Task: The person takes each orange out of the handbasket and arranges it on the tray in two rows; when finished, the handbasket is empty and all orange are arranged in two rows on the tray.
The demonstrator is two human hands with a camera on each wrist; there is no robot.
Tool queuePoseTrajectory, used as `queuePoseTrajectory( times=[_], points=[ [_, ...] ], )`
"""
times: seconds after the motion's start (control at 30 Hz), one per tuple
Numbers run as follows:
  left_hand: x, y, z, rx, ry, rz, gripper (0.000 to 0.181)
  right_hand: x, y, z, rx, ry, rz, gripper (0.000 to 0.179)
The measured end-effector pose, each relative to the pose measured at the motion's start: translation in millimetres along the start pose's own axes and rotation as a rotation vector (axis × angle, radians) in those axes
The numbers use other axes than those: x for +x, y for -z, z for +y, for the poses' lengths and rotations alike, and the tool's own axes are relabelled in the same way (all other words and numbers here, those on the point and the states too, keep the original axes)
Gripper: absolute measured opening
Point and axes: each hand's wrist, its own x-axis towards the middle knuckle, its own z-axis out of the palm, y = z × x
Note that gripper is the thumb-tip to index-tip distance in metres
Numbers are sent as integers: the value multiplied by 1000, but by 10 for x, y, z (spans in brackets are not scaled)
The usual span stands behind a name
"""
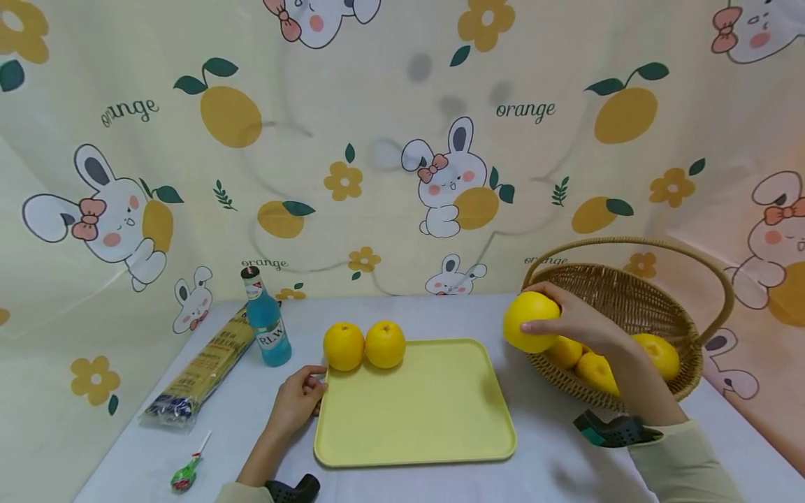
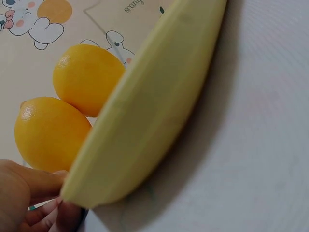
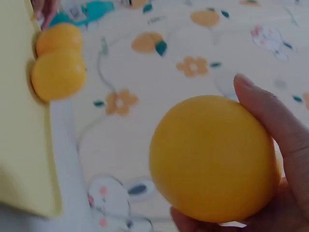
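Observation:
My right hand holds a round yellow orange up over the left rim of a wicker basket. In the right wrist view the thumb lies along one side of this orange, with fingers curled beneath it. More oranges lie in the basket, partly hidden by the right forearm. At the left edge of a pale yellow tray, my left hand pinches the rim between thumb and fingers. Two oranges sit side by side at the tray's far left corner.
A blue bottle stands upright at the back left, beside a long clear-and-gold packet. A green-wrapped lollipop lies at the front left. Behind the white table hangs a printed cloth. The basket's handle arches over its opening.

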Motion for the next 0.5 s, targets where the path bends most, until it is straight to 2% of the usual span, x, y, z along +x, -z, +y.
queuePoseTrajectory(
  times=[0.17,0.4,0.5],
  points=[
    [7,7,-6,0,-3,-1,29,189,-315,-51,25,59,5,64],
    [7,14,-25,14,-59,17,28,492,-817,62,-68,193,50,75],
    [1,11,-30,10,-64,15,28,595,-1045,122,-77,209,70,79]
  ],
)
